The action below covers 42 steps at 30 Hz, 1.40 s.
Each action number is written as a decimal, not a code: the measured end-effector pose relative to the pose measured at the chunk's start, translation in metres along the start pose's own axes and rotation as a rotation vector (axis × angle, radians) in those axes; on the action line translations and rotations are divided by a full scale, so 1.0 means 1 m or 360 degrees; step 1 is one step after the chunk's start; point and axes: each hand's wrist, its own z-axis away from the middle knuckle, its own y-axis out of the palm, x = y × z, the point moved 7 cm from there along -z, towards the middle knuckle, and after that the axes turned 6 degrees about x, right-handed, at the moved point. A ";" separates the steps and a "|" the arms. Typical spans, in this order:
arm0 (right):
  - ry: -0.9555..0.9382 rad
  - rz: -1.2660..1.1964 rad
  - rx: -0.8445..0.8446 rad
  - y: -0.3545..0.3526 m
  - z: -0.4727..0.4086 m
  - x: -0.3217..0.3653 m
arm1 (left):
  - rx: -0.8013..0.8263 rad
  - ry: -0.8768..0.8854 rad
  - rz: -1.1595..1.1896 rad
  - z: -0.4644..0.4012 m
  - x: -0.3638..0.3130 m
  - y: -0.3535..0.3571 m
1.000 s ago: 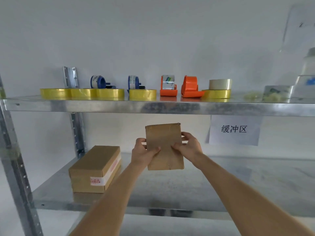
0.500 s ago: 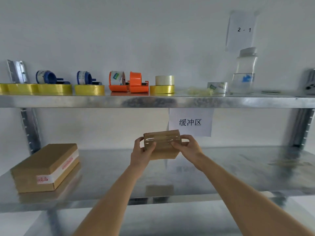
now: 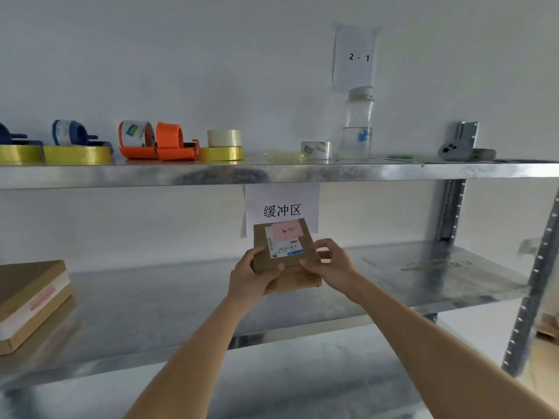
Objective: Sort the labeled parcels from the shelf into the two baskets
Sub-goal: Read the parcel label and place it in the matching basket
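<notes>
Head view: two bare forearms reach forward from the bottom edge toward a metal shelf unit.
Left hand point(image 3: 252, 278): grips the near left side of the small parcel, thumb curled over its top face and fingers underneath.
Right hand point(image 3: 331, 269): pinches the parcel's right edge, thumb on top and fingers bent round the side.
Small parcel point(image 3: 284, 257): brown cardboard, held by both hands above the lower shelf, tilted so its top face looks at the camera; a white printed label point(image 3: 284, 244) and a pink sticker point(image 3: 287, 230) with handwriting too small to read sit on that face.
Lower shelf point(image 3: 423, 276): shiny metal; a larger brown box point(image 3: 30, 300) with white tape lies at its left end, well apart from the held parcel.
Paper sign point(image 3: 282, 208): hangs from the upper shelf edge just behind the parcel, printed 缓冲区.
Upper shelf point(image 3: 302, 173): carries yellow tape rolls point(image 3: 77, 154), blue dispensers point(image 3: 72, 133), orange dispensers point(image 3: 158, 142), a clear tape roll point(image 3: 224, 137), a clear bottle point(image 3: 357, 125) and a grey device point(image 3: 453, 149).
Wall note point(image 3: 354, 57): taped above the bottle, reading 2 - 1.
</notes>
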 end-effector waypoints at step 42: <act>0.0898 0.0990 -0.1182 -0.592 0.553 -0.182 | 0.1715 0.1122 -0.0038 0.323 -0.273 0.757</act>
